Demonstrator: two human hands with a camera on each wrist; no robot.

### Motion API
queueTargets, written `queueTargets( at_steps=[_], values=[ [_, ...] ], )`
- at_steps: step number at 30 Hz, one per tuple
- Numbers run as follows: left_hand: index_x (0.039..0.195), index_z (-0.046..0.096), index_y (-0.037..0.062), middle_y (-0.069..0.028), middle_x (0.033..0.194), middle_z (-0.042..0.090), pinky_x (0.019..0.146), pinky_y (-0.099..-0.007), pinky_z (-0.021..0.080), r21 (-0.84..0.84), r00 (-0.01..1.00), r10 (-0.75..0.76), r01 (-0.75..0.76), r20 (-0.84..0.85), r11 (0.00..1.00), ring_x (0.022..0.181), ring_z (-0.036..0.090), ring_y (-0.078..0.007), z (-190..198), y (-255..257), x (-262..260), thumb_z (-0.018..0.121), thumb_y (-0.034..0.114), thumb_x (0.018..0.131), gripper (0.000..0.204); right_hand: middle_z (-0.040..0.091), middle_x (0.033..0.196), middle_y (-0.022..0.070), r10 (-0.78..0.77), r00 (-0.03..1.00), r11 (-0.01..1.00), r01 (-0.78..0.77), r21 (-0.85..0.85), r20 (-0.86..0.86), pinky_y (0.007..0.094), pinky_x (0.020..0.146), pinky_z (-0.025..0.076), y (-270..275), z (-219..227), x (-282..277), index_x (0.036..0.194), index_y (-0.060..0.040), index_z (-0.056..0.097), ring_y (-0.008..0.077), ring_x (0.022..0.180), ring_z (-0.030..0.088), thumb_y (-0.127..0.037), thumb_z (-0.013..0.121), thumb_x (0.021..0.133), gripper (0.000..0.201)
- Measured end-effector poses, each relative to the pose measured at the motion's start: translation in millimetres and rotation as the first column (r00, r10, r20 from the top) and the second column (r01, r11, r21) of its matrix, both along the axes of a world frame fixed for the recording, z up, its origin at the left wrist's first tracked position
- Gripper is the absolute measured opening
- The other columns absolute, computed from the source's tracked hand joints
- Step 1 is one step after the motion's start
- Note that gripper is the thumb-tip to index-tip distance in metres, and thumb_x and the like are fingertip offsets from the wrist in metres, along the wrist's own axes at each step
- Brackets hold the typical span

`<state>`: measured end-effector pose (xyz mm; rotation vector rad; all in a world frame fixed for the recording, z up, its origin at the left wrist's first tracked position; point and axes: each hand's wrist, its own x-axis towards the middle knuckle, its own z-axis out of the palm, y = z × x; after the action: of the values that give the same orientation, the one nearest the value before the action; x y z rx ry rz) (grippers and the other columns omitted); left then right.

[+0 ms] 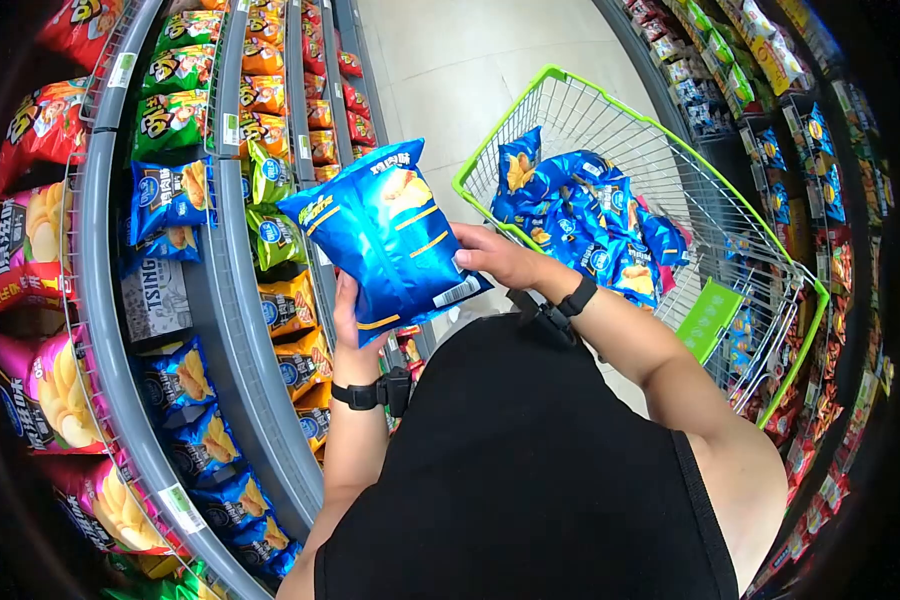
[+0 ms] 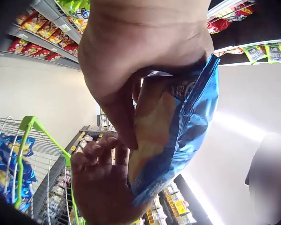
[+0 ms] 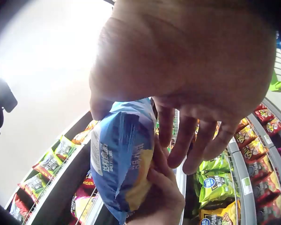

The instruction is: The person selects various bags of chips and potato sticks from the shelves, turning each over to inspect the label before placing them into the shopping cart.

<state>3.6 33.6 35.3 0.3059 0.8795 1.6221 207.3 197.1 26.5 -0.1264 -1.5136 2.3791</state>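
Close in, my left hand (image 1: 346, 318) and right hand (image 1: 506, 261) grip a blue chip bag (image 1: 388, 235) between them, thumbs against it, my right fingers spread apart behind. Its long axis leans away from me and slightly left. Beyond, to the right and nearer my right hand, the cart (image 1: 709, 320) holds heaped blue bags (image 1: 602, 222).

Tall grey shelves (image 1: 140, 350) of bagged snacks line the left of a pale tiled floor (image 1: 425, 75), with price tags (image 1: 182, 508) along their edges. More packed racks (image 1: 770, 170) rise on the right. Above are a white ceiling (image 2: 243, 108) and a long, bright strip light (image 2: 239, 125).
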Motion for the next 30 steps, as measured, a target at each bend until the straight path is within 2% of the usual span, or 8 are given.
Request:
queueTargets(
  at_steps=[5,11,21,26,30],
  values=[
    [0.155,0.029,0.0049,-0.0167,0.153,0.042,0.116,-0.053,0.034,0.02,0.999,-0.019,0.019,0.029,1.0,0.138,0.045,-0.0341,14,5,12,0.054,0.047,0.1,0.073,0.052,0.142,0.016,-0.019,1.0,1.0,0.019,0.014,-0.008,0.0341,0.111,0.037,2,-7,3,0.15,0.0036,0.036,0.0211,0.131,0.05,-0.051,0.052,0.1,0.076],
    [0.155,0.028,0.0047,-0.0167,0.155,0.041,0.116,-0.0528,0.033,-0.006,1.0,0.005,-0.005,-0.005,1.0,0.139,0.044,-0.034,13,9,16,0.054,0.047,0.1,0.074,0.052,0.142,0.0155,0.003,1.0,1.0,-0.003,-0.006,0.006,0.0339,0.111,0.038,8,-5,8,0.15,0.0035,0.036,0.0211,0.13,0.05,-0.052,0.054,0.1,0.077],
    [0.155,0.029,0.004,-0.0161,0.154,0.042,0.116,-0.0525,0.034,0.046,0.999,-0.04,0.04,0.0,0.998,0.138,0.046,-0.0337,10,11,15,0.052,0.046,0.101,0.072,0.054,0.139,0.0137,-0.036,0.999,0.999,0.036,0.033,-0.008,0.0331,0.11,0.038,10,-10,10,0.147,0.003,0.041,0.0192,0.128,0.05,-0.048,0.052,0.102,0.069],
    [0.155,0.029,0.0044,-0.016,0.153,0.043,0.114,-0.0523,0.036,0.105,0.994,-0.09,0.083,0.065,0.991,0.137,0.047,-0.0333,9,14,13,0.05,0.045,0.103,0.069,0.054,0.139,0.0124,-0.036,0.999,0.999,0.036,0.019,-0.007,0.0333,0.111,0.037,10,-4,10,0.147,0.0026,0.041,0.019,0.129,0.049,-0.046,0.052,0.102,0.067],
    [0.155,0.029,0.0048,-0.016,0.152,0.044,0.114,-0.0519,0.037,0.1,0.995,-0.071,0.065,0.065,0.993,0.136,0.048,-0.0329,4,13,10,0.049,0.044,0.103,0.068,0.054,0.14,0.012,-0.041,0.999,0.999,0.041,0.007,0.016,0.0337,0.111,0.037,9,-1,12,0.147,0.0024,0.041,0.0189,0.129,0.049,-0.045,0.052,0.102,0.066]
  ],
)
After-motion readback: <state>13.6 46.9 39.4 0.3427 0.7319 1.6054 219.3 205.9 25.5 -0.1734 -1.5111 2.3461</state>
